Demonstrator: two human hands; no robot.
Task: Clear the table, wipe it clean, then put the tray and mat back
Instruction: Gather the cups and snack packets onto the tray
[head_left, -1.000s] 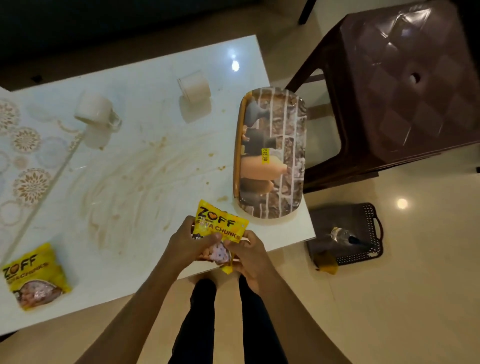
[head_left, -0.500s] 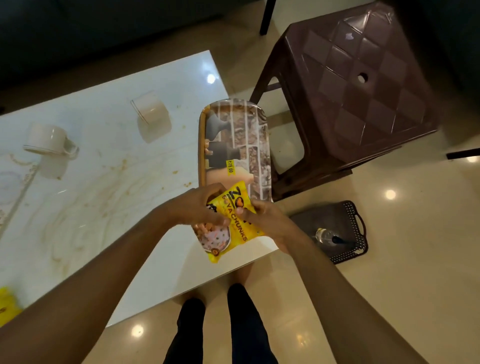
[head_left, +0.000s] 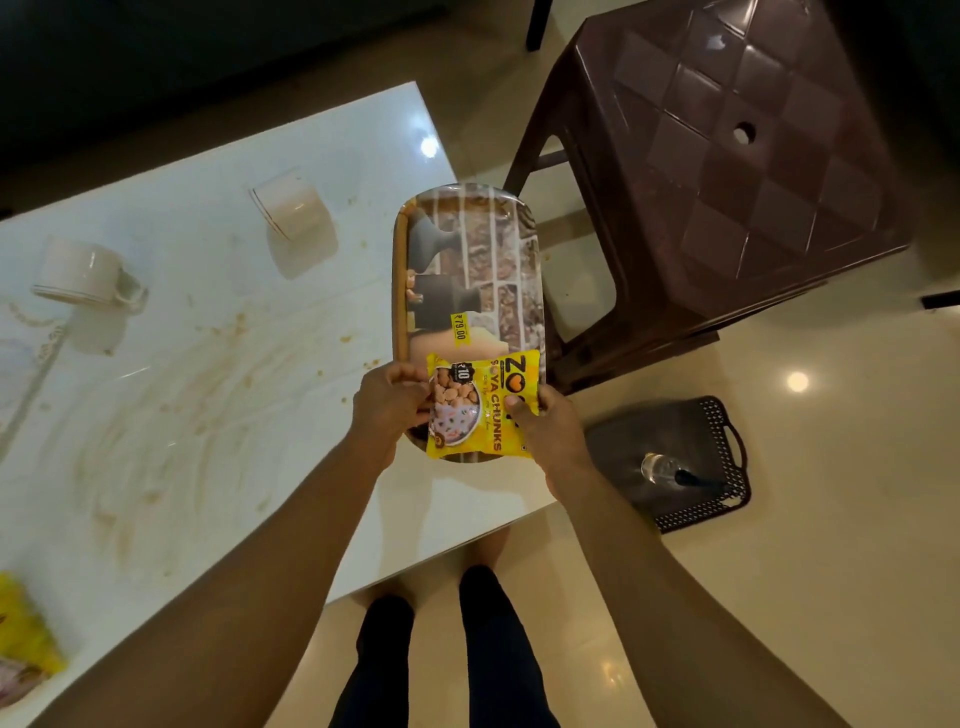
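Note:
A yellow soya chunks packet (head_left: 480, 405) is held flat over the near end of the printed oblong tray (head_left: 480, 249), which lies at the right edge of the white table (head_left: 218, 395). My left hand (head_left: 387, 408) pinches the packet's left edge and my right hand (head_left: 545, 431) grips its right edge. Two white cups (head_left: 88, 275) (head_left: 293, 205) lie tipped on the stained tabletop. A second yellow packet (head_left: 26, 649) sits at the table's near left corner, partly cut off by the frame.
A brown plastic stool (head_left: 727, 156) stands right of the table. On the floor beside it lies a dark perforated tray (head_left: 696, 467) with a small bottle (head_left: 670, 470). Brown smears and crumbs cover the tabletop. My legs stand at the table's near edge.
Both hands carried the packet from the table's near edge up and right onto the near end of the printed tray, turning it sideways. The view shifted right.

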